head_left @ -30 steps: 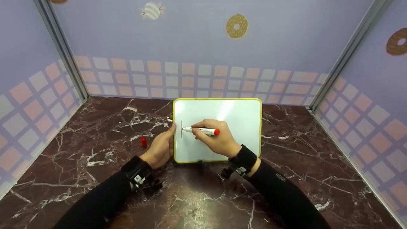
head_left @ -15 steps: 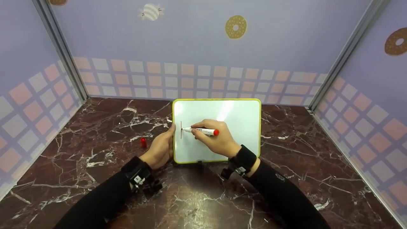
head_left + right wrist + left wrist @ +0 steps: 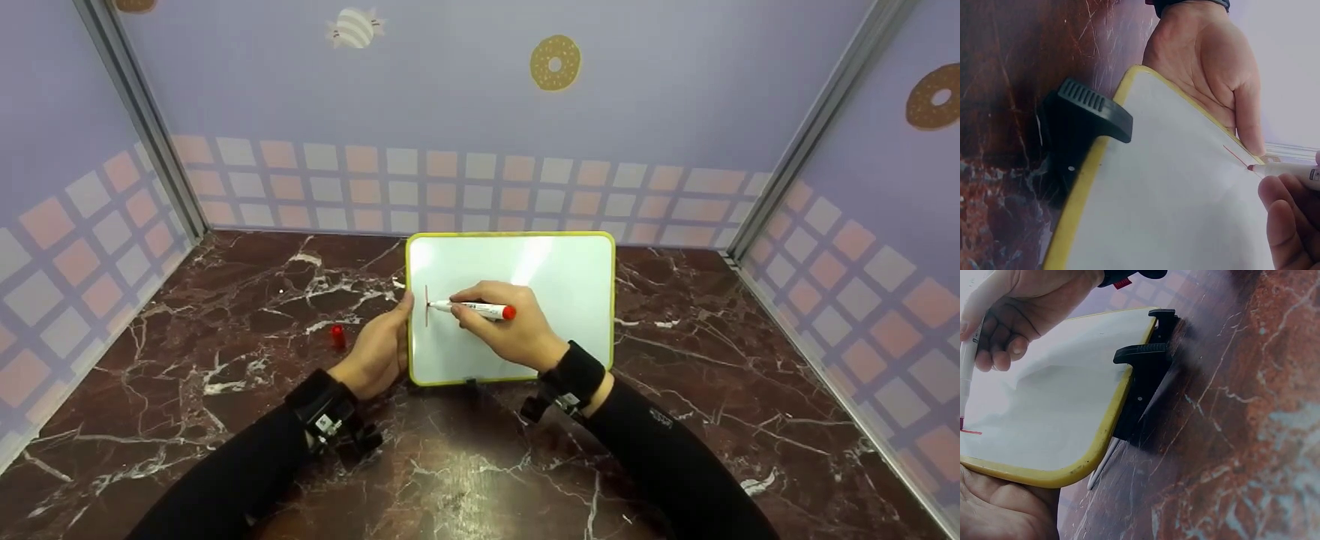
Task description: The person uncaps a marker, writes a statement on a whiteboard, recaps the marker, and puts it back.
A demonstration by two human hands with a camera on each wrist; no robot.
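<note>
A small whiteboard [image 3: 517, 262] with a yellow frame leans upright in a black stand [image 3: 1145, 382]. My left hand [image 3: 375, 349] holds the board's left edge, thumb along the frame and fingers hidden behind it. Between the thumb and fingers of my right hand [image 3: 514, 319] is a red whiteboard marker [image 3: 484, 309], uncapped, white-bodied with a red end. Its tip is right at the middle of a thin vertical red line [image 3: 427, 319] near the board's left side. In the right wrist view, the red marker tip [image 3: 1251, 167] meets this line.
A red marker cap [image 3: 338, 336] stands on the dark marbled table [image 3: 247, 360], left of my left hand. Behind the table rises a lilac wall [image 3: 450, 97] with a checkered band, and side walls close in left and right.
Hardly anything differs: both hands keep their places, the marker tip stays on the red line, and the view shifts very slightly.
</note>
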